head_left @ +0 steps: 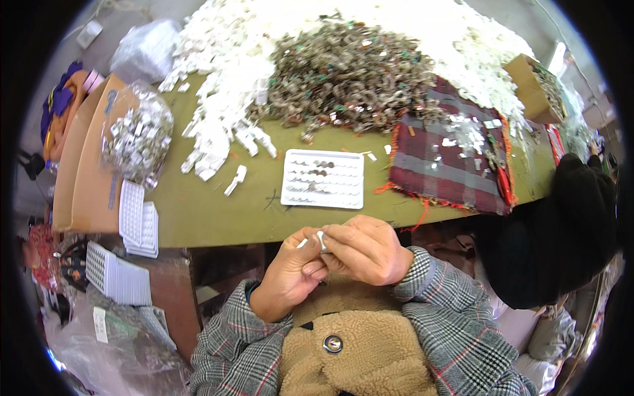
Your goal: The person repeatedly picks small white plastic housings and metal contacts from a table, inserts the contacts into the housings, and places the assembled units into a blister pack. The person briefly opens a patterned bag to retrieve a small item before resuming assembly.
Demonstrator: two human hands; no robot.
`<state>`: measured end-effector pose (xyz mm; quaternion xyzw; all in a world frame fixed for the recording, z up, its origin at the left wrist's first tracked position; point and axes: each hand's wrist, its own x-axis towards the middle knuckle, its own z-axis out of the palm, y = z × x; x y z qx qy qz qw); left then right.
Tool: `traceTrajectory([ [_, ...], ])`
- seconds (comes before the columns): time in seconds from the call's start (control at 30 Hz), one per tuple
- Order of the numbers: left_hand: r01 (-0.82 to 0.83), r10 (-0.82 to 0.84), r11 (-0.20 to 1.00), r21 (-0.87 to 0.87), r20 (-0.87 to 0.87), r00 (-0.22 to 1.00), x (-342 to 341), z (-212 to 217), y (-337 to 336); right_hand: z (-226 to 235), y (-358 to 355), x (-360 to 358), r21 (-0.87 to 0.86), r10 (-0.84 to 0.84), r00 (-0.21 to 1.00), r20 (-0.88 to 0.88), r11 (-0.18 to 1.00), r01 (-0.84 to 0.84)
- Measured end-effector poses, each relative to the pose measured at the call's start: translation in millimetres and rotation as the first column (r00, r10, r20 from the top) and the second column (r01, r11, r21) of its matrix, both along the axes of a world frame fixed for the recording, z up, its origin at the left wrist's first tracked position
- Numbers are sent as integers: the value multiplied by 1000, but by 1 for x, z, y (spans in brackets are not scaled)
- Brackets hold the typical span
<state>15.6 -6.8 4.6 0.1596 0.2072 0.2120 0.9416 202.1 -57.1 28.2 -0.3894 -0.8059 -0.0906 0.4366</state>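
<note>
My left hand [290,267] and my right hand [364,249] meet close to my chest, just below the table's near edge. Between their fingertips they pinch a small white plastic piece [319,239] with a metal part on it. A white slotted tray [323,178] lies on the olive-green table [218,211] straight ahead of my hands, with several small metal parts in its upper rows. Behind it sits a big heap of grey metal parts [350,72] and a spread of white plastic pieces [218,99].
A plaid cloth [442,165] with scattered parts lies to the right of the tray. A clear bag of parts [137,135] rests on cardboard at left, with stacked empty white trays [139,221] below it. A person in black [561,231] sits at my right.
</note>
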Motion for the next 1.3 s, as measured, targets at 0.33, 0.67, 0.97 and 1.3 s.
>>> traceTrajectory([
  [0.33, 117, -116, 993, -22, 47, 992, 27, 8, 2, -7, -38, 53, -118, -149, 965, -215, 985, 126],
  [0.67, 245, -239, 960, 136, -56, 969, 49, 7, 4, -6, -40, 151, -497, -735, 652, -189, 644, 582],
  [0.97, 243, -244, 969, 51, 16, 970, 47, 1, 9, -7, -30, 147, -406, -732, 681, 17, 617, 674],
  [1.3, 61, -62, 997, 37, 35, 997, 22, 5, 9, 22, -24, 56, -572, -418, 748, -516, 818, 63],
])
